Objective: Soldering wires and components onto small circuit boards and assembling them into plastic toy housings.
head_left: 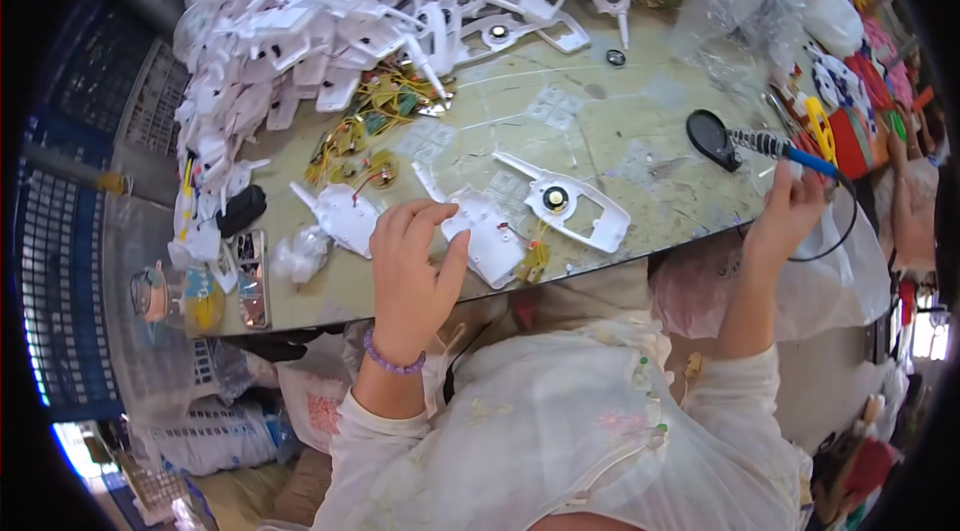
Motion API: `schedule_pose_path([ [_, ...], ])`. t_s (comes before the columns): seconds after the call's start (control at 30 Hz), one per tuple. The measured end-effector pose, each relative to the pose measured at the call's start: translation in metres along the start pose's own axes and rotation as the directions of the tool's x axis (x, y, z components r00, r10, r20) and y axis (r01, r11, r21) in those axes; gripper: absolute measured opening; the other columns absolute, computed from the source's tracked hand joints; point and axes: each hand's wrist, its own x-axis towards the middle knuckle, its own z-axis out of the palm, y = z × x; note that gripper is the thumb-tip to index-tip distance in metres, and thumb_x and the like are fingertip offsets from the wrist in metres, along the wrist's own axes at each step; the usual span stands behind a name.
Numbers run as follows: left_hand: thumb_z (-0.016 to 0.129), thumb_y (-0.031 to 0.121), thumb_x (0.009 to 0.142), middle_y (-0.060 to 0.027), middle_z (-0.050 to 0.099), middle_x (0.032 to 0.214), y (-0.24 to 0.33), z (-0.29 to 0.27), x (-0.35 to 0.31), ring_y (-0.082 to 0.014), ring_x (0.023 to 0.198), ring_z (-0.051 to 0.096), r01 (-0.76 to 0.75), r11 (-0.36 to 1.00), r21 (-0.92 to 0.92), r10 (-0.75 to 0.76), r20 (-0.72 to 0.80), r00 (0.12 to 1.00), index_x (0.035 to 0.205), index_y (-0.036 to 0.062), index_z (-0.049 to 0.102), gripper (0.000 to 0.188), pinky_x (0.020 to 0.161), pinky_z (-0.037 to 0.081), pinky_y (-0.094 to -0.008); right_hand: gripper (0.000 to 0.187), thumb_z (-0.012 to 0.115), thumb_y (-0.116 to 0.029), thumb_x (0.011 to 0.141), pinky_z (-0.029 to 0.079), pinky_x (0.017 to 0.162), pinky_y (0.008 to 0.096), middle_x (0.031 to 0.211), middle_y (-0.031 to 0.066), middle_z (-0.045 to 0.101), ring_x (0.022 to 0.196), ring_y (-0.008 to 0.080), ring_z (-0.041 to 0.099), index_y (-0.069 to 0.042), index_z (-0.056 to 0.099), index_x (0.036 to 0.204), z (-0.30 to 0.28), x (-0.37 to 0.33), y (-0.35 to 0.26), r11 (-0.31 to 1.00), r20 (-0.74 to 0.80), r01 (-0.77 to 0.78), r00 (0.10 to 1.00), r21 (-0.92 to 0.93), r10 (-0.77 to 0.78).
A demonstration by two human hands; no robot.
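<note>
My left hand point(415, 266) is over the table's near edge, fingers bent and thumb apart, at the left side of a white plastic shell point(487, 239); whether it touches the shell I cannot tell. A small yellow circuit board point(536, 259) with wires lies by that shell. Just beyond it is a white half-shell point(590, 216) with a round black speaker point(555, 198). Another white shell point(345, 216) lies left of my hand. At the right, my right hand point(785, 216) has its fingers closed around the blue handle of a soldering iron point(812, 161), whose front sits in a coil stand point(755, 141).
A large heap of white shells point(290, 31) covers the far left. Yellow wired boards point(365, 121) are piled in front of it. A clear plastic bag point(750, 11) stands at the far right. At the near left lie a phone point(253, 281) and a crumpled clear bag point(302, 254).
</note>
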Motion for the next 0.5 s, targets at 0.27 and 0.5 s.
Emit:
schedule_pose_path([
  [0.27, 0.071, 0.017, 0.072, -0.0057, 0.057, 0.084, 0.025, 0.015, -0.024, -0.0263, 0.083, 0.053, -0.175, 0.984, 0.039, 0.166, 0.169, 0.972, 0.077, 0.0093, 0.061, 0.013, 0.071, 0.04, -0.0402, 0.016, 0.067, -0.012, 0.078, 0.048, 0.073, 0.0364, 0.084, 0.0121, 0.06, 0.081, 0.0318, 0.058, -0.004, 0.066, 0.092, 0.063, -0.102, -0.052, 0.826, 0.745, 0.563, 0.562, -0.026, -0.359],
  [0.5, 0.076, 0.027, 0.067, -0.0028, 0.052, 0.077, 0.032, 0.038, -0.03, -0.0237, 0.078, 0.05, -0.048, 0.977, 0.207, 0.042, 0.034, 0.999, 0.07, 0.0114, 0.06, 0.023, 0.072, 0.035, -0.0383, 0.017, 0.063, -0.018, 0.082, 0.048, 0.07, 0.0387, 0.085, 0.0145, 0.063, 0.077, 0.0311, 0.06, -0.002, 0.063, 0.088, 0.078, -0.101, -0.047, 0.913, 0.872, 0.344, 0.489, -0.22, 0.026],
])
